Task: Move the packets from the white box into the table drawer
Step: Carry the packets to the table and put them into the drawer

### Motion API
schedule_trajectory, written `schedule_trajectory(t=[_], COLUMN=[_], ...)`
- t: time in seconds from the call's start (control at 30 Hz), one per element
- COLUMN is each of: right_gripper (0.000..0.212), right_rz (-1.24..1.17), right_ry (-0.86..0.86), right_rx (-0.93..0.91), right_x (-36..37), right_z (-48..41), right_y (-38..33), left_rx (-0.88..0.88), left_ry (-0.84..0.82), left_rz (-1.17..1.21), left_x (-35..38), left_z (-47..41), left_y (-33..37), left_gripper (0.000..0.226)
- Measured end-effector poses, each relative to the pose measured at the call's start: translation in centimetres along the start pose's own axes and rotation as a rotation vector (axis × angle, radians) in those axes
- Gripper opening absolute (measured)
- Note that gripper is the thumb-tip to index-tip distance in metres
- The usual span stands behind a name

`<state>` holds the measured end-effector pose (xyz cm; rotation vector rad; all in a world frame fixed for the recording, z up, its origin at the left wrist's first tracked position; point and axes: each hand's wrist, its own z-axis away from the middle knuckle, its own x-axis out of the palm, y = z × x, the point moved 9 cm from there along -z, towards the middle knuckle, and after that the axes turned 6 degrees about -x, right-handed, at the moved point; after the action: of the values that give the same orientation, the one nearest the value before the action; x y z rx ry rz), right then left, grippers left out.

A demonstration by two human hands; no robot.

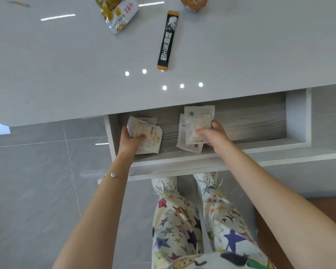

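Both arms reach down into the open drawer. The left hand has its grip curled round a pale packet stack by the drawer's left wall. The right hand has its grip pinching clear packets mid-drawer. A black sachet lies on the table.

— Where are the packets?
— In the open drawer, in 2 stacks, well apart.
— And how do they look?
— Pale, crinkly, translucent, with print. The left stack sits tilted near the left wall. The right stack is fanned, near the middle.
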<state>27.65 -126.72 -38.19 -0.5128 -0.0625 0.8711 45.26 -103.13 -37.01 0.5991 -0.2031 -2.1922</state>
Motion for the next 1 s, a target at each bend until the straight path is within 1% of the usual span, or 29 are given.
schedule_trajectory(t=[0.1,0.17,0.23,0.33,0.4,0.5,0.6,0.67,0.77,0.83,0.9,1.0], right_gripper=[0.045,0.044,0.043,0.057,0.063,0.058,0.058,0.057,0.059,0.059,0.06,0.063], right_rz=[0.071,0.177,0.286,0.37,0.528,0.817,1.12,1.279,1.427,1.484,1.528,1.628], right_ry=[-0.02,-0.024,-0.001,0.04,0.072,0.044,0.0,-0.013,-0.047,-0.055,-0.077,-0.094], right_rx=[-0.02,-0.061,-0.122,-0.227,-0.349,-0.576,-0.779,-0.853,-0.965,-1.007,-1.099,-1.25], right_x=[1.5,2.0,1.8,0.9,0.1,0.3,1.3,1.9,3.8,4.8,7.0,11.4], right_z=[-1.3,-1.3,-0.7,1.7,4.3,9.7,16.3,20.9,29.8,33.4,39.0,47.2], right_y=[0.3,0.1,-0.5,-2.1,-4.6,-9.5,-15.0,-18.6,-24.0,-26.1,-28.5,-30.6], left_rx=[-0.015,0.034,0.091,0.174,0.254,0.445,0.657,0.73,0.74,0.723,0.694,0.62], left_ry=[-0.028,-0.027,-0.02,0.022,0.069,0.109,0.218,0.306,0.418,0.468,0.555,0.684], left_rz=[-0.027,-0.089,-0.135,-0.177,-0.237,-0.34,-0.539,-0.663,-0.709,-0.728,-0.706,-0.668], left_x=[1.0,1.3,1.2,0.0,-1.4,-3.2,-5.9,-8.2,-13.8,-16.3,-21.1,-27.9], left_z=[-1.4,-1.5,-0.8,1.6,4.5,10.7,18.2,22.7,30.2,33.1,37.6,43.9], left_y=[-0.5,-0.4,0.0,1.2,2.7,6.5,10.7,12.9,14.8,15.1,14.9,12.6], left_gripper=[0.043,0.049,0.059,0.073,0.073,0.065,0.061,0.061,0.062,0.063,0.063,0.068])
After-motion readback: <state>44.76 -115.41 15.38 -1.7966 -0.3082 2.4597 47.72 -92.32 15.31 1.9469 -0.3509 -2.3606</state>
